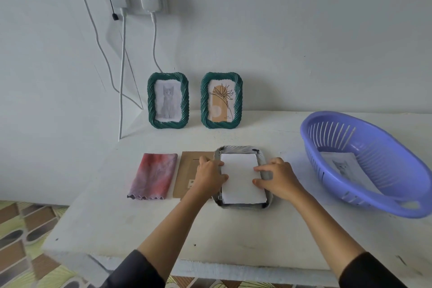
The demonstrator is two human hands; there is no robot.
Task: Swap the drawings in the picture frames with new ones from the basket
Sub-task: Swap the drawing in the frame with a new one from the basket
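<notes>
One white sheet (240, 177) lies blank side up in the back of the face-down frame (238, 148) at the middle of the bench (163, 224). It looks thin, light and limp, with a slightly ragged lower edge. It should bend or crease if pulled from one corner, so I judge it best handled by both long edges at once and slid flat into the recess. The left hand (209, 176) has its grip curled over the frame's left rim, thumb against the sheet's edge, steadying the stiff, ribbed frame, which likely holds glass and wants gentle pressure. The right hand (278, 177) lays forefinger and thumb tips on the sheet's right edge; whether that grip pinches the paper or only presses it down I cannot tell. Just left lies the brown backing board (187, 170), rigid and easy to lift by an edge, then a folded cloth (153, 175). To the right, the purple basket (332, 131) holds a cat drawing (343, 166). Two green frames (150, 100) (238, 100) stand by the wall.
</notes>
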